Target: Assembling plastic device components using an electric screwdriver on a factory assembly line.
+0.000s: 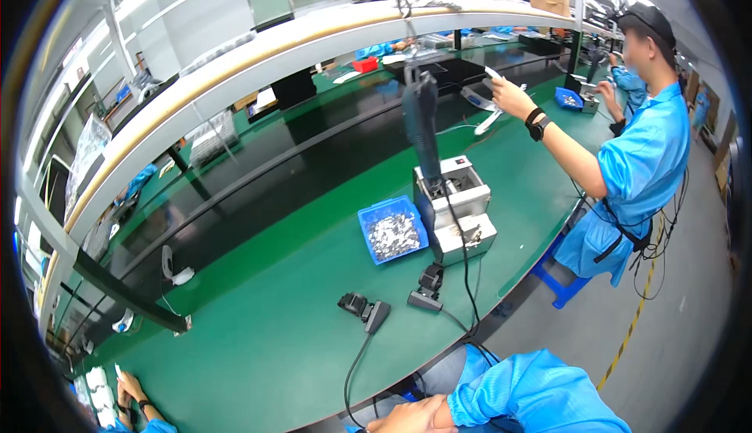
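Note:
At the lower edge, a bare hand (411,417) comes from a blue sleeve on the right; I take it as my right hand. Its fingers are cut off or hidden, and it lies just off the table's near edge, apart from the tools. My left hand cannot be made out. Nearest on the green table (258,362) are two black strapped devices, one left (366,310) and one right (428,288), each with a cable. Behind them stand a blue tray (363,225) of small whitish and silvery parts and a grey box-shaped machine (466,237). A dark electric screwdriver (421,119) hangs above the machine.
At right, a co-worker (646,143) in blue holds up a thin white piece (492,72). Another person's hands (131,388) are at lower left beside white parts (100,394). A raised shelf (313,35) runs along the table's back. A blue stool (558,280) stands at right.

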`<state>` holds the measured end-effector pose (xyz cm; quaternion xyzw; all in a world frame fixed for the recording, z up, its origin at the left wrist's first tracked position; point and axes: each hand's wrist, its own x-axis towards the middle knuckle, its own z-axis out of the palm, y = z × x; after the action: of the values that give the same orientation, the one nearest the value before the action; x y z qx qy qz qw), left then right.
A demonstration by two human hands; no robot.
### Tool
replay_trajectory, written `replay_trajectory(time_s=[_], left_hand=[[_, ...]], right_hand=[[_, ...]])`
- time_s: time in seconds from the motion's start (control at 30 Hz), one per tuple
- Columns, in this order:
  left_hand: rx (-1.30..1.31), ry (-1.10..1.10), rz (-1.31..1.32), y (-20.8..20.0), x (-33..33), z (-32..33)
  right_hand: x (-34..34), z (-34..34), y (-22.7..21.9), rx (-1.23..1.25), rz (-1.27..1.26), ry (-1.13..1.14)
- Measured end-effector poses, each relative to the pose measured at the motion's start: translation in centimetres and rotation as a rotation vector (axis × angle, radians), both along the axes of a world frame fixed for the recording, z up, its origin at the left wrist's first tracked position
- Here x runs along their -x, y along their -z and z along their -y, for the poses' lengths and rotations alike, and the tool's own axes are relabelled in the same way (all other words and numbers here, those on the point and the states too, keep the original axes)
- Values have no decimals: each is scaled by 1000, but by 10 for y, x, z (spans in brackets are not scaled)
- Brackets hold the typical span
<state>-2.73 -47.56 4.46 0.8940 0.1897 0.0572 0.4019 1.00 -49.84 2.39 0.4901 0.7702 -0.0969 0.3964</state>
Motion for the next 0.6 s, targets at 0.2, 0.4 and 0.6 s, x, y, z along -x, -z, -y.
replay_trajectory(time_s=[0.2,0.4,0.6], left_hand=[[534,71,-234,13,30,-25],[327,-80,-223,-14,34,-4],[8,-195,-230,-44,11,24]], right_hand=[[42,-5,-24,45,336,30],[56,-8,-58,163,-45,105],[56,13,-29,263,-416,211]])
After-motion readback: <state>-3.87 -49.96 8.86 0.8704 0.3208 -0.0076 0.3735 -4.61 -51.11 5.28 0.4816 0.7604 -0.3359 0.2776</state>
